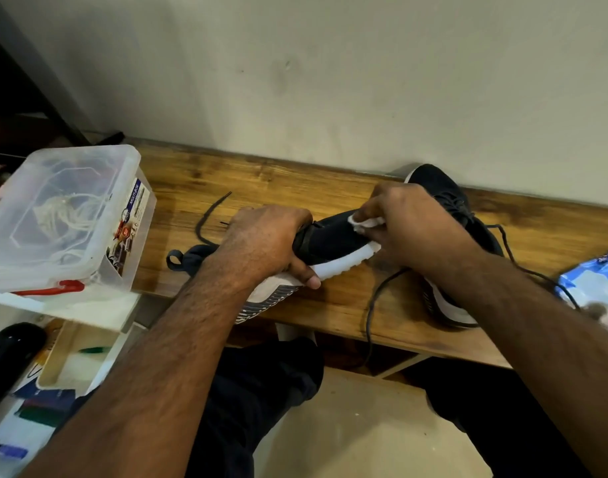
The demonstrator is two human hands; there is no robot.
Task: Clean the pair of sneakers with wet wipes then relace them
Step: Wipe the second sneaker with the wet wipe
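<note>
Left hand (264, 243) at centre frame grips one sneaker (330, 241) round its middle, fingers curled over the top and thumb under the white sole, lifting it on its side just above the tabletop (261, 174), probably so the upper faces the wipe and stays steady. Right hand (409, 225), just right of centre, pinches a bunched wet wipe (366, 223) in curled fingers and presses it against the dark upper near the toe; looks like the wiping step, lacing not yet started. This shoe seems unlaced: a loose lace (209, 215) lies on the wood left of it. Second sneaker (468, 236) rests on the tabletop behind the right hand, lace trailing off the front edge. Wipes pack (599, 288) at right edge, within reach. Clear storage box (64, 215) at left, lid on.
</note>
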